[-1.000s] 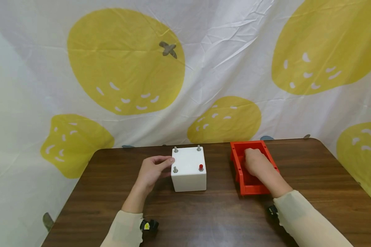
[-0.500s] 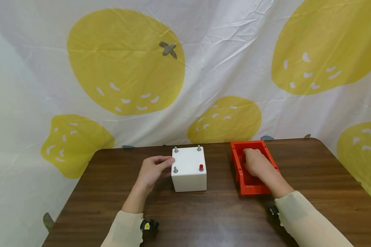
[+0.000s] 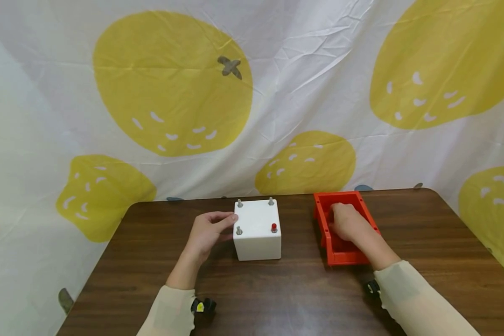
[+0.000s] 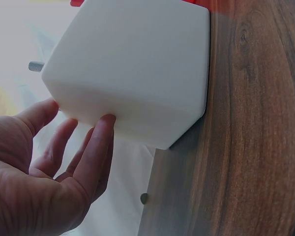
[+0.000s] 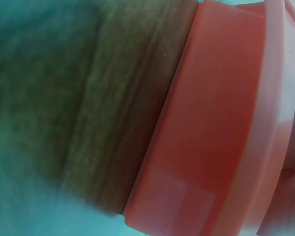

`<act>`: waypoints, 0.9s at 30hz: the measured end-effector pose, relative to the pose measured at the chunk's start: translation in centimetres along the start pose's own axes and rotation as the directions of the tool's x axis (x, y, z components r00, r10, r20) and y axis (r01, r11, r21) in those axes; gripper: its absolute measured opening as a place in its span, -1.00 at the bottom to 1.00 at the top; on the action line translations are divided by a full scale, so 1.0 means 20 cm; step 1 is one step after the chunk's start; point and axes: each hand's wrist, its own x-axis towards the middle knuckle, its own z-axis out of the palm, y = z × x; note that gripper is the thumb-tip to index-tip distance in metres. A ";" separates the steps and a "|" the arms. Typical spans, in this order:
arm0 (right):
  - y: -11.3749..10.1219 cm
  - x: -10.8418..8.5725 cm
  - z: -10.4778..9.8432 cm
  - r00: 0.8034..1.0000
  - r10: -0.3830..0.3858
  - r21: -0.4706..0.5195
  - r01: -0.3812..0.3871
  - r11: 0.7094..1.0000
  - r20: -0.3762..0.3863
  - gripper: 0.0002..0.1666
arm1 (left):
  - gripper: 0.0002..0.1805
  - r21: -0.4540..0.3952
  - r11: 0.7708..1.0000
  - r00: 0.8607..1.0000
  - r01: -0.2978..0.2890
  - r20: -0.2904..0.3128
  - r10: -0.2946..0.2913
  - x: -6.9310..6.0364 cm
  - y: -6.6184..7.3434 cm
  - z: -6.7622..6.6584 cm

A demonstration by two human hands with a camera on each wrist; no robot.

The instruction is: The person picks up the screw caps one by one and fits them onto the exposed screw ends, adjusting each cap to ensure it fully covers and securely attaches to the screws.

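Note:
A white box (image 3: 258, 219) stands on the table with an upright metal stud near each top corner; the front right one carries a red cap (image 3: 274, 227). Against the box's left side rests my left hand (image 3: 207, 233), thumb by the top edge. In the left wrist view this hand (image 4: 54, 172) touches the white box (image 4: 132, 59) with its fingertips, the fingers loosely bent. My right hand (image 3: 348, 221) reaches into a red bin (image 3: 348, 258), its fingertips hidden there. The right wrist view shows mostly the red bin's outer wall (image 5: 196, 123).
The brown wooden table (image 3: 294, 298) extends under both arms. Behind it hangs a white cloth (image 3: 273, 93) printed with yellow fruit. The red bin stands to the right of the box, with bare table between them.

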 end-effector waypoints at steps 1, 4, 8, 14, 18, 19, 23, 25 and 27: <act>0.00 0.00 0.00 1.000 0.000 -0.001 0.000 1.000 0.000 -0.88 | -0.68 -0.002 1.000 1.000 -0.001 0.001 0.001 0.00 0.00 0.00; 0.00 0.00 0.00 1.000 -0.008 -0.012 0.008 1.000 0.004 -0.87 | -0.69 -0.005 1.000 1.000 0.000 0.001 0.000 0.00 0.00 0.00; 0.00 0.00 0.00 1.000 -0.017 -0.026 0.017 1.000 0.000 -0.86 | -0.68 -0.004 1.000 1.000 -0.001 -0.002 0.001 0.00 -0.01 0.00; 0.00 -0.01 0.01 1.000 -0.024 -0.036 0.023 0.999 -0.019 -0.94 | -0.67 -0.002 1.000 1.000 -0.003 -0.006 0.003 0.00 -0.01 0.00; 0.01 -0.02 0.01 1.000 0.013 -0.032 -0.014 0.999 -0.020 -0.95 | -0.67 -0.003 1.000 1.000 -0.006 -0.004 0.006 0.00 -0.01 0.00; 0.00 -0.02 0.01 1.000 0.019 -0.030 -0.020 0.999 -0.020 -0.96 | -0.67 -0.003 1.000 1.000 -0.006 -0.004 0.006 0.01 -0.01 0.00; 0.00 -0.02 0.01 0.999 -0.009 -0.033 0.008 0.999 -0.032 -0.95 | -0.67 -0.009 1.000 1.000 -0.009 -0.002 0.009 0.01 -0.01 0.00; 0.00 -0.02 0.01 0.998 -0.038 -0.040 0.036 0.999 -0.041 -0.94 | -0.68 -0.011 1.000 1.000 -0.008 -0.002 0.008 0.01 -0.01 0.00; 0.00 -0.02 0.00 0.997 -0.059 -0.048 0.057 0.997 -0.041 -0.93 | -0.67 -0.010 1.000 1.000 -0.009 -0.003 0.009 0.01 -0.01 0.00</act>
